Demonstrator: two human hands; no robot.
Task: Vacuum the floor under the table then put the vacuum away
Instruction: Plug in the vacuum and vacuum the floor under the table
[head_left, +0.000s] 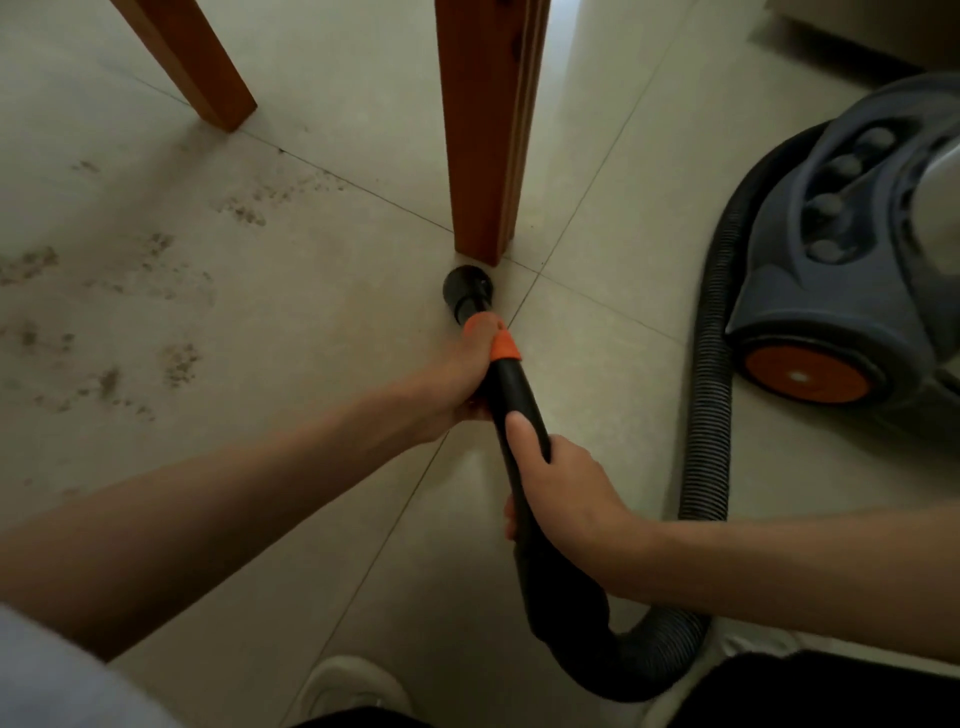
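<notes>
Pale floor tiles (156, 312) carry dirt smudges beside the wooden table leg (485, 130). Our left hand (457, 379) and right hand (561, 483) both grip the black vacuum wand (511, 395), nozzle (467, 286) at the leg's foot; the canister (841, 249) sits right.

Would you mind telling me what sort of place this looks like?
Probably a home dining area: pale glazed floor tiles with crumbs, thick orange-brown wooden table legs, and a grey canister vacuum cleaner beside them.
</notes>
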